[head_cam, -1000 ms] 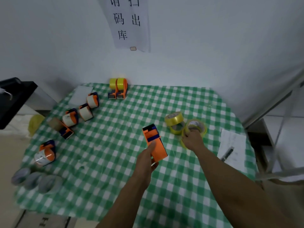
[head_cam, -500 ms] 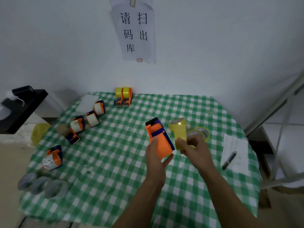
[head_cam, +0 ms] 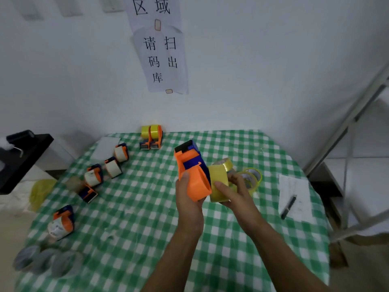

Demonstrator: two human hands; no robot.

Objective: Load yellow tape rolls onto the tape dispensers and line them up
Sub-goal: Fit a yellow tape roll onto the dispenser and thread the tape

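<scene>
Yellow tape roll [head_cam: 217, 173] seemingly touching tilted orange-blue dispenser [head_cam: 197, 180], both aloft.

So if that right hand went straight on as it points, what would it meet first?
Probably the orange dispenser in the left hand; the right hand's yellow roll looks nearly against it.

Above the table's [head_cam: 147, 218] centre, the left hand [head_cam: 189, 201] grips an orange dispenser [head_cam: 190, 171]. The right hand [head_cam: 237, 192] holds a yellow roll [head_cam: 219, 182] against its 3 o'clock side. Spare rolls [head_cam: 252, 178] lie near, at 3 o'clock. Two loaded dispensers [head_cam: 152, 138] stand touching at the table's 12 o'clock edge, and a pen [head_cam: 288, 207] lies on paper [head_cam: 294, 190] at 3 o'clock.
</scene>
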